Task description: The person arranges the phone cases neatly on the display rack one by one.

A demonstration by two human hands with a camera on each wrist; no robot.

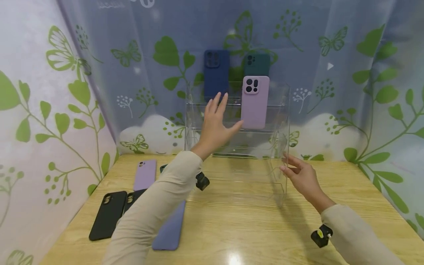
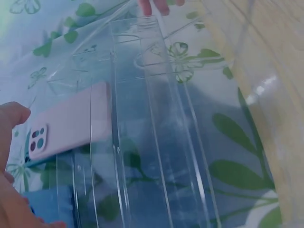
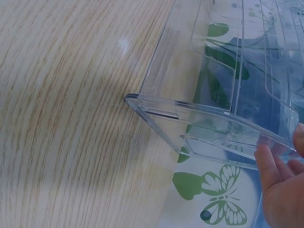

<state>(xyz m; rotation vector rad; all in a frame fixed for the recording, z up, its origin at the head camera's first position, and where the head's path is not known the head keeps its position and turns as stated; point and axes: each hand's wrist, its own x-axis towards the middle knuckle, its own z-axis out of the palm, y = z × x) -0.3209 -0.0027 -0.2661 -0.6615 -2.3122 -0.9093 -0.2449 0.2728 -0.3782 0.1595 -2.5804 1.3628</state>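
A clear tiered display stand [image 1: 238,149] stands at the back of the table. Its upper tiers bear a dark blue phone case [image 1: 216,73] at left, a green phone case [image 1: 257,65] at right, and a lilac phone case [image 1: 254,110] in front of the green one. My left hand [image 1: 213,127] is raised before the stand with fingers spread, its fingertips overlapping the blue case's lower edge in the head view and nothing gripped. At the stand's right side, my right hand [image 1: 303,180] pinches the clear side panel [image 3: 213,114] between thumb and fingers.
Left on the wooden table [image 1: 225,228] lie another lilac case [image 1: 145,175], a black case [image 1: 108,215], a second dark case [image 1: 130,198] and a blue-violet case [image 1: 170,228], partly hidden by my left sleeve. A patterned cloth [image 1: 142,73] hangs close behind the stand.
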